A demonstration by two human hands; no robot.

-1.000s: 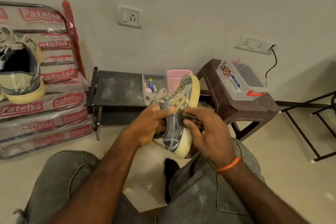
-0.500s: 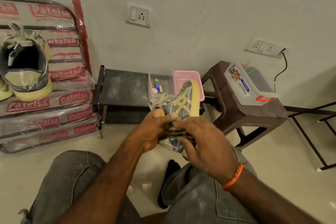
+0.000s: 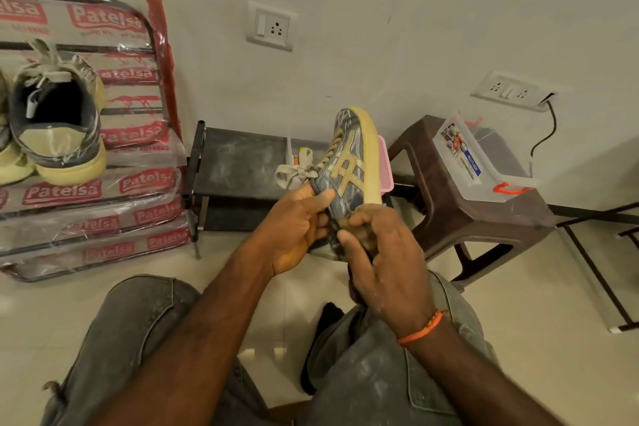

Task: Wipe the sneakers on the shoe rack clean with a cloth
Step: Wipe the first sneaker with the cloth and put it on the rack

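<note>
Sneaker (image 3: 349,162) now tilted toe-up, further upright than before | left hand (image 3: 297,228) fingers curled gripping its collar | right hand (image 3: 383,252) fingers pinching cloth (image 3: 363,239) against heel | second sneaker (image 3: 58,121) on shoe rack (image 3: 138,183), far left.

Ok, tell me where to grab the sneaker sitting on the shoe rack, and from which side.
Take the sneaker on the rack by its heel collar, coming from the front of the shoe rack. Its heel faces outward and the dark mouth is open upward, so fingers could probably slip inside while the thumb presses the heel's back. The laces and toe point toward the wall, harder to reach. Its pale sole rests flat on the shelf.
</note>
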